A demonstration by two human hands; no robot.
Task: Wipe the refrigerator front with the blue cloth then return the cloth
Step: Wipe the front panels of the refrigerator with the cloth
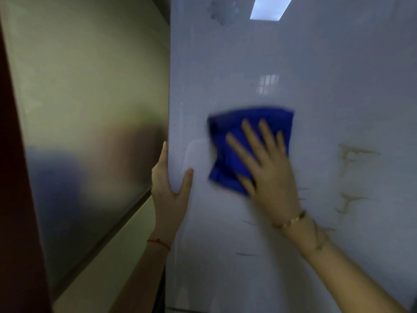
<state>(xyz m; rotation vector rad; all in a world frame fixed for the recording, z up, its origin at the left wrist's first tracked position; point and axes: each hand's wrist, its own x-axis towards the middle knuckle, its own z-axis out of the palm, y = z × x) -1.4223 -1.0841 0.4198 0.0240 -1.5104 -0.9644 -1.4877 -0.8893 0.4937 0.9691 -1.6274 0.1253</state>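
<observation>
In the centre of the head camera's frame, a folded, bright blue cloth [246, 141] lies pressed flat against the glossy, pale grey-white refrigerator front [316, 86]. The right hand [268, 168] covers its lower right part, fingers spread and extended, palm pushing the fabric onto the panel rather than pinching it. The cloth's edges are smeared with motion blur, which suggests a wiping stroke under way. At centre left, the left hand [169, 186] clasps the door's left edge, thumb on the front face and fingers curled around the side, apparently steadying it. A red string bracelet [159, 242] circles that wrist; a gold bracelet [291, 221] circles the right.

The wiping looks partly done at best: brownish streaky marks [352, 154] remain at right of the frame, beside the right hand, and a cloudy smudge [222, 11] sits near the top centre. Those areas appear unwiped, and returning the cloth is not yet begun. Where it belongs is not in view.
</observation>
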